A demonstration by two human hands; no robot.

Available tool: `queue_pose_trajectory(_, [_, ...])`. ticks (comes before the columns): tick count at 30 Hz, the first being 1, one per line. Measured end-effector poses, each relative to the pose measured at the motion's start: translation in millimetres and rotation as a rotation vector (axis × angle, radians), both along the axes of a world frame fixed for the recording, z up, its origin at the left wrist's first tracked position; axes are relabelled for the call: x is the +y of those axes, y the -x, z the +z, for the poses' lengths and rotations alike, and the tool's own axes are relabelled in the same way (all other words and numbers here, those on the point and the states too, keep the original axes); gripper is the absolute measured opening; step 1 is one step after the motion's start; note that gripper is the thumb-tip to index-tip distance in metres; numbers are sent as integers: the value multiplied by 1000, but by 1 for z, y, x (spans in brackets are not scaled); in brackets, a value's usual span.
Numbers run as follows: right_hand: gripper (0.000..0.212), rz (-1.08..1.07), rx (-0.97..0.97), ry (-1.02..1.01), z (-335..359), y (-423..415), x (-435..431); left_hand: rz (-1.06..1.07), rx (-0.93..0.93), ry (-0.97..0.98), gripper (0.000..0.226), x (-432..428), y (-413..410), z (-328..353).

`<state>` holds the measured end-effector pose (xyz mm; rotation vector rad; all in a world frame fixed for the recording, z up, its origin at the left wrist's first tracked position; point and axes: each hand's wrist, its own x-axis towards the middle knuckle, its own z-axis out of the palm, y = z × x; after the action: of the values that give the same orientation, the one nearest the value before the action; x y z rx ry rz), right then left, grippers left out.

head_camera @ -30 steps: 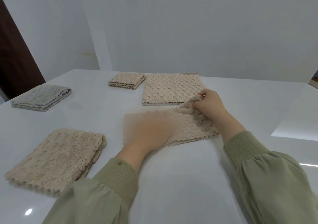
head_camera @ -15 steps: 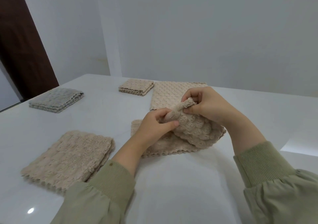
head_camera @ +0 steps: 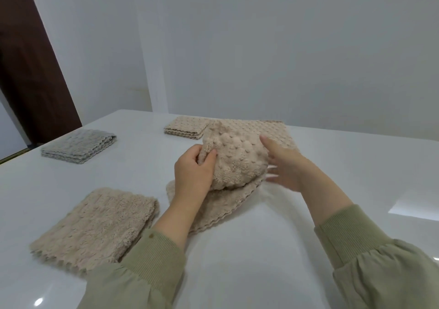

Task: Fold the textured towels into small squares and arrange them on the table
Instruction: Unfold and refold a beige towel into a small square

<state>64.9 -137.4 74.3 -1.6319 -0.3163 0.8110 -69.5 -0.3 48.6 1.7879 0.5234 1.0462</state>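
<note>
White glossy worktop (head_camera: 237,249): the beige bobble-textured towel (head_camera: 237,159) sits mid-worktop, half raised into a bunched fold with its lower layer flat. The step is mid-fold, not yet square. A flat beige textured towel (head_camera: 280,130) waits at the far edge. Folded squares are done: fluffy beige (head_camera: 99,223) near-left, grey (head_camera: 78,146) far-left, small beige (head_camera: 186,127) at the far edge.

Hands apart: left hand (head_camera: 192,173) pinches the raised fold, right hand (head_camera: 287,166) has fingers straight at the towel's right side, contact unclear.

Next: lay the fold over, align edges, press flat.

Four beige towels (head_camera: 95,223) (head_camera: 237,161) (head_camera: 275,128) (head_camera: 185,127), one grey towel (head_camera: 78,146), two hands (head_camera: 192,173) (head_camera: 285,166), one table (head_camera: 237,261).
</note>
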Motion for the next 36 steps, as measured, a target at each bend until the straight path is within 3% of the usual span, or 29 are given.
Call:
queue_pose_trajectory(1, [105,107,157,-59,-7,-1,1,15,-10,-3,39,-1,0,0])
queue_pose_trajectory(3, [78,224,237,-130,-15,8,5,36,-23,4,41,-2,0,-1])
queue_pose_trajectory(7, [31,181,7,-133,-15,18,12,-64,28,97,27,7,-2,0])
queue_pose_trajectory(11, [35,148,19,-203,4,16,0,-308,6,439,7,13,3,12])
queue_pose_trajectory(14, [58,170,51,-180,17,12,-13,-515,32,681,21,16,7,19])
queue_pose_trajectory(17, [39,223,58,-144,23,11,-21,-628,35,830,41,20,6,17])
queue_pose_trajectory(19, [17,189,31,-105,22,11,-22,-618,66,820,40,22,3,13])
queue_pose_trajectory(20, [16,178,-6,-76,18,10,-21,-563,100,759,31,22,2,10])
queue_pose_trajectory(22, [16,148,-116,8,6,3,-16,-339,214,490,7,20,0,3])
queue_pose_trajectory(24, [17,109,-293,138,-8,-4,-12,-123,351,126,13,21,-4,-10])
queue_pose_trajectory(26, [31,87,-434,256,-17,-7,-9,-43,414,-23,20,19,-5,-15])
queue_pose_trajectory(29, [53,51,-394,270,-26,-10,-10,-108,458,108,12,19,-4,-14])
queue_pose_trajectory(32, [28,69,-295,300,-27,-11,-15,-236,513,353,3,14,-1,-12])
queue_pose_trajectory(36, [24,124,-201,321,-20,-17,-18,-291,478,512,6,13,-4,-14])
